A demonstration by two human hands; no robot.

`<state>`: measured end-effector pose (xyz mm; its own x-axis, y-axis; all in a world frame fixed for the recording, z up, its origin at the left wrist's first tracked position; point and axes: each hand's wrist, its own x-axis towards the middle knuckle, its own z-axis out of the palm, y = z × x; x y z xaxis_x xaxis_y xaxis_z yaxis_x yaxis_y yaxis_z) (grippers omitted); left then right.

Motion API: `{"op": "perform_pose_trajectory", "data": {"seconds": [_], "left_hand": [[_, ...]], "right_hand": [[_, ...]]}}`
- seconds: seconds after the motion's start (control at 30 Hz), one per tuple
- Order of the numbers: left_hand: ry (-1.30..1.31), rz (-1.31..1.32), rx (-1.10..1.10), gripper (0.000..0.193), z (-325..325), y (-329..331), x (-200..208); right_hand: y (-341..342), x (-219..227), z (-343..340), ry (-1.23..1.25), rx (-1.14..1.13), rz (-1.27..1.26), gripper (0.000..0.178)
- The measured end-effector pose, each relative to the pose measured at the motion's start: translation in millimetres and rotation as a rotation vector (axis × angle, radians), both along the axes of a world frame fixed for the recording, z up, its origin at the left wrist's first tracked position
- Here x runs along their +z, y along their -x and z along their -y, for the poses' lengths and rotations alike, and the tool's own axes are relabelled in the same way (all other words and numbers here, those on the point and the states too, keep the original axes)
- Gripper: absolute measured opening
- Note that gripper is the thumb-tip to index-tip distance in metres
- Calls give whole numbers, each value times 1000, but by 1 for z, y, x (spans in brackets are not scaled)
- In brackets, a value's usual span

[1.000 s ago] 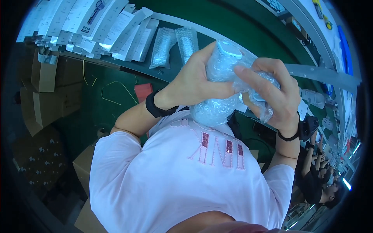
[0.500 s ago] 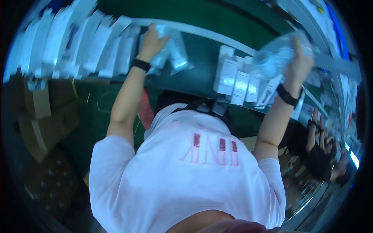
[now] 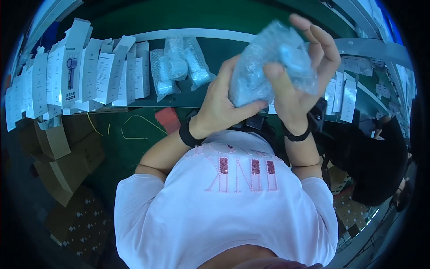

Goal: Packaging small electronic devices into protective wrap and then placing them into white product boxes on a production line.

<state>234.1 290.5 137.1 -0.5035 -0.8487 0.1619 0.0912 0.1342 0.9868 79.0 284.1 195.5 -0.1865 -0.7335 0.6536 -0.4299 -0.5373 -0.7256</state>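
Observation:
In front of my chest a clear bubble-wrap bag is held up between both hands, with a pale object showing through its right part. My left hand is closed on its lower left side, thumb along the bottom. On the right side, my right hand has its thumb across the front of the bag and its fingers behind, the upper ones stretched up past the edge. Three bubble-wrapped parcels lie together on the dark green bench, left of my left hand.
White printed boxes stand in a long row at the left of the bench. More white boxes stand at the right, partly behind my right hand. Brown cartons are on the floor at left. A person in black is at right.
My left hand has left the parcels on the bench and moved right onto the bag. My right hand has brought the bag left and nearer. The parcels now lie apart from my hands.

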Motion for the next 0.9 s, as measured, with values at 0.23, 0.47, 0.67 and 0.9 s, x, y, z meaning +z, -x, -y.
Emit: {"op": "perform_pose_trajectory", "data": {"seconds": [0.23,0.47,0.67,0.9], "left_hand": [[-778,-493,-282,80,0,-37,3],[-1057,-584,-407,82,-12,-39,6],[-1064,-594,-482,84,-21,-37,-3],[-948,-403,-319,64,-23,-15,-6]], "right_hand": [[8,52,-26,131,116,-786,25],[-17,56,-23,100,-69,-719,46],[-7,58,-33,65,-95,-730,45],[17,-4,-18,121,-67,70,106]]}}
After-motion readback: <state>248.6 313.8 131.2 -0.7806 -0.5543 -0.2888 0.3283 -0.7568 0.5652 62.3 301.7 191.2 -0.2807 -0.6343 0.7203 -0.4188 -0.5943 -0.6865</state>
